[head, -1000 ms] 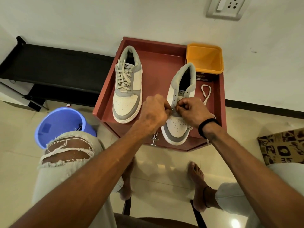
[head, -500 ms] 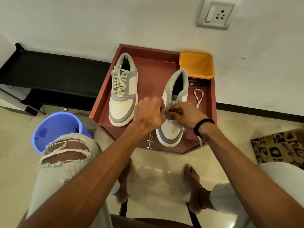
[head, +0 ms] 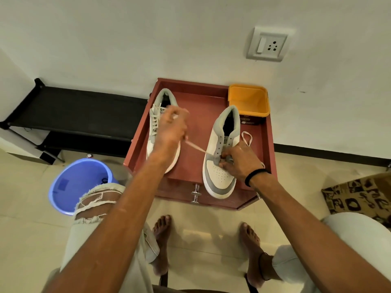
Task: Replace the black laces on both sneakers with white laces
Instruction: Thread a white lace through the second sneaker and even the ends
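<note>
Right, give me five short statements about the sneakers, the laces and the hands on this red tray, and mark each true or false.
1. The left hand holds a stretch of white lace pulled taut from the right-side grey-and-white sneaker. True.
2. The left-side grey-and-white sneaker has black laces. False: its laces are pale.
3. The right hand rests on the square orange tub. False: it grips the right-side sneaker near its lowest eyelets.
4. Both sneakers stand on the red wooden tray. True.
5. The round blue bucket sits on the tray. False: it stands on the floor.

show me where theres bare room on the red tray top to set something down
Free: the strip between the laced sneaker and the unlaced sneaker, though the white lace is stretched across it. Crowded: right side, with the yellow tub and a lace loop.
</note>
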Tool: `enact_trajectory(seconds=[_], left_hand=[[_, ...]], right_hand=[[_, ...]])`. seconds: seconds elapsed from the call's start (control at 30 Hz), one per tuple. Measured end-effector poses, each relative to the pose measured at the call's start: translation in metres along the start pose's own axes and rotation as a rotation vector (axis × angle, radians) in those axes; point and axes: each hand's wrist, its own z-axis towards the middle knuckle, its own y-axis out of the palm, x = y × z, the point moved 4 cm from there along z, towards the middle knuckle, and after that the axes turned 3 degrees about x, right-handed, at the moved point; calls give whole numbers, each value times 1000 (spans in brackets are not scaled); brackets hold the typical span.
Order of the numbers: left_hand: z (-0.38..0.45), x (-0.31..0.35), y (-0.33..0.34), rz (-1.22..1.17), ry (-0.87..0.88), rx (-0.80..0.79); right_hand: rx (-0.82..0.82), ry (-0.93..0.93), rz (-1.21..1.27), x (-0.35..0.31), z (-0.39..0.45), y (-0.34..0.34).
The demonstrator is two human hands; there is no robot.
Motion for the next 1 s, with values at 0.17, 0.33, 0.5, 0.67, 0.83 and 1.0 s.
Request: enact_trajectory(seconds=[0.17, 0.33, 0.5, 0.67, 0.83, 1.0], left_hand=[[-29, -60, 36, 1280, 19, -446], [-20, -48, 41, 966, 130, -385], [-6, -1, 4, 109, -5, 77], [-6, 11, -28, -494, -165, 366], [-1, 17, -54, -817, -159, 382], [-7, 11, -53, -530, -197, 441]], right_hand=[[3, 19, -33, 1, 4, 6], [38, -11, 13, 1, 2, 1], [51, 12, 2, 3, 0, 3], [64, 23, -30, 1, -4, 5], [141, -12, 30, 2, -12, 7], [247, 8, 45, -9, -25, 6]])
